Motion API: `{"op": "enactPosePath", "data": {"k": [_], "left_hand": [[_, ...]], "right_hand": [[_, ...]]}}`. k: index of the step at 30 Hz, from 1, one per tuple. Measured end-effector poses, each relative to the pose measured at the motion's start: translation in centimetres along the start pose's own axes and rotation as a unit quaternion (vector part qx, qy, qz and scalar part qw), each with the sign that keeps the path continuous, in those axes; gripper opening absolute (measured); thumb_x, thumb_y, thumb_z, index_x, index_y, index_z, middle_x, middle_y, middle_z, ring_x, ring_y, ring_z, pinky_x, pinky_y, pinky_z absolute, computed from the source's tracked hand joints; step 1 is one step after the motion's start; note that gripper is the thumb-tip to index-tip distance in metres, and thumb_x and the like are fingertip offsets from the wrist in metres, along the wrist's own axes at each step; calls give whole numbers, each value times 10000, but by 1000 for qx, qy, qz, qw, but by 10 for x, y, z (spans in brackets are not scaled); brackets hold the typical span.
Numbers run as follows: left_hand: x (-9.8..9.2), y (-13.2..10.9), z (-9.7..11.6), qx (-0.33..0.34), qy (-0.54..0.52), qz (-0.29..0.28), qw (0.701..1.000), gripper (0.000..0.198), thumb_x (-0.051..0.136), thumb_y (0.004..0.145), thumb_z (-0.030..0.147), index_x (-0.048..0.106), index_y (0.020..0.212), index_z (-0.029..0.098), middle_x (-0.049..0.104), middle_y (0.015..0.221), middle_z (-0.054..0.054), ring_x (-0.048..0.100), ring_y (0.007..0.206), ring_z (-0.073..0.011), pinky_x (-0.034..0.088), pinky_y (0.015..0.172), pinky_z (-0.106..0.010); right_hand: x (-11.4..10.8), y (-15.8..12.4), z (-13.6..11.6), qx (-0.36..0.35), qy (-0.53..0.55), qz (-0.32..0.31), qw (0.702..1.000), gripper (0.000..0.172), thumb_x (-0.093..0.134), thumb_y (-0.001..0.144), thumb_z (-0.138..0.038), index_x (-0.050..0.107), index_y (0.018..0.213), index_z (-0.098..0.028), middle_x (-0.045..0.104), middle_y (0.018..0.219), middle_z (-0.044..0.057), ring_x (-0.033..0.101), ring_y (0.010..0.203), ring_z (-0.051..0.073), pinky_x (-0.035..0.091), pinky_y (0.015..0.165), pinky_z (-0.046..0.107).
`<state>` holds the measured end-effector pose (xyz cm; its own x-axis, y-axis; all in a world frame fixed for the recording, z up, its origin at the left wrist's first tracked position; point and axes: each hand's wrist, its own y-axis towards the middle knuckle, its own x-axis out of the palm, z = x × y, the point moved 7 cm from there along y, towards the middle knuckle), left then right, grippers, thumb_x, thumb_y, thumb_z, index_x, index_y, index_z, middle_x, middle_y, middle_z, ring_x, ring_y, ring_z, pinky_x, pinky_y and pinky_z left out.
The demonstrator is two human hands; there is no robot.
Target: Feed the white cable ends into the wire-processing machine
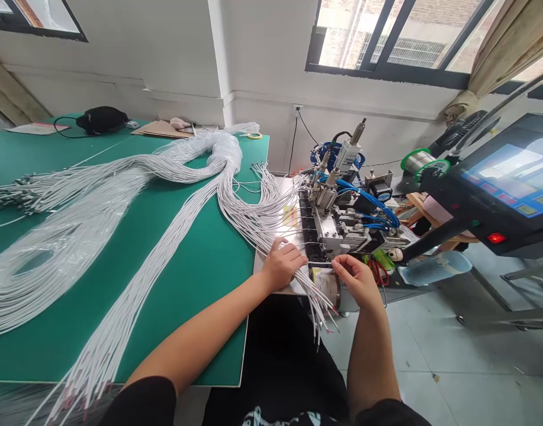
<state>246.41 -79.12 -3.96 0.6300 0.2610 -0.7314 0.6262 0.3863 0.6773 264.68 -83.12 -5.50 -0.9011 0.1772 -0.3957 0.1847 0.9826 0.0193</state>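
Note:
My left hand (283,264) is closed over a bundle of white cables (248,222) at the table's right edge, and the cable ends (319,299) hang past it. A single white cable (319,264) runs from there to my right hand (352,276), whose thumb and index finger pinch its end. Just beyond both hands stands a metal machine (337,219) with blue tubes; several cables lie in a row along its black front strip (307,222).
More white cables (164,248) and plastic-wrapped coils (71,254) spread over the green table (200,296). At the right are a touchscreen (515,177), a solder spool (424,164), red-handled scissors (378,271) and a clear blue tray (437,269). A black pouch (103,120) lies at the back left.

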Motion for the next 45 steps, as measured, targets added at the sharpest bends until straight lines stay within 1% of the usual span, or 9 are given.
{"op": "enactPosePath", "data": {"k": [5, 10, 12, 15, 18, 27, 37, 41, 45], "left_hand": [[5, 0, 2, 29, -4, -24, 999, 234, 427, 954, 220, 640, 858, 200, 638, 758, -7, 531, 817, -152, 290, 922, -361], [10, 0, 2, 32, 2, -43, 999, 250, 415, 943, 192, 641, 837, 202, 629, 750, -12, 523, 814, -157, 291, 912, -366], [12, -1, 1, 27, 8, -53, 998, 225, 432, 919, 159, 645, 867, 209, 627, 749, -10, 524, 817, -160, 290, 915, -374], [14, -1, 0, 21, 15, -66, 998, 268, 462, 870, 112, 641, 1024, 238, 640, 780, -12, 534, 838, -168, 291, 913, -387], [13, 0, 1, 19, 14, -75, 997, 362, 473, 827, 76, 622, 1107, 251, 662, 840, -20, 546, 881, -177, 290, 915, -398], [17, 1, 0, -5, -2, -80, 997, 427, 469, 816, 52, 604, 1159, 267, 677, 1003, -15, 565, 951, -175, 280, 931, -414], [27, 0, -2, -29, -2, -117, 993, 452, 512, 760, 55, 621, 1147, 261, 666, 1051, -36, 564, 974, -192, 268, 962, -442], [29, -1, -4, -41, -11, -128, 991, 472, 526, 735, 66, 616, 1159, 251, 664, 1038, -47, 563, 970, -202, 272, 967, -453], [31, -1, -4, -42, -15, -131, 990, 460, 516, 744, 67, 625, 1154, 245, 666, 1021, -55, 562, 953, -201, 275, 970, -454]], "right_hand": [[6, 2, 0, -17, 49, 16, 999, 312, 637, 810, -469, 587, 817, -161, 503, 671, -4, 419, 596, 95, 319, 525, 213], [14, 3, -6, -53, 60, 35, 996, 287, 640, 814, -447, 612, 792, -162, 544, 690, 2, 454, 610, 99, 346, 561, 219], [11, 4, -6, -61, 46, 62, 995, 286, 640, 808, -448, 623, 791, -163, 562, 698, 6, 479, 627, 109, 364, 581, 225], [-1, 6, -1, -59, -28, 103, 992, 296, 629, 801, -455, 643, 781, -159, 581, 676, 12, 497, 619, 124, 375, 591, 239], [-7, 10, 8, -47, -84, 85, 992, 322, 606, 801, -470, 651, 764, -154, 582, 640, 16, 499, 595, 132, 372, 580, 250], [-10, 23, 26, -45, -110, 62, 991, 328, 565, 811, -470, 610, 733, -154, 568, 675, 18, 487, 645, 141, 350, 609, 255], [-4, 31, 50, -15, 3, 25, 1000, 331, 569, 794, -474, 509, 686, -167, 420, 630, -22, 371, 617, 110, 294, 571, 232], [3, 33, 60, 38, 95, 33, 994, 325, 608, 730, -449, 472, 624, -173, 381, 572, -40, 318, 546, 90, 246, 513, 226], [10, 32, 71, 103, 192, 65, 974, 286, 633, 644, -406, 466, 596, -178, 369, 529, -50, 288, 495, 79, 222, 474, 224]]}}
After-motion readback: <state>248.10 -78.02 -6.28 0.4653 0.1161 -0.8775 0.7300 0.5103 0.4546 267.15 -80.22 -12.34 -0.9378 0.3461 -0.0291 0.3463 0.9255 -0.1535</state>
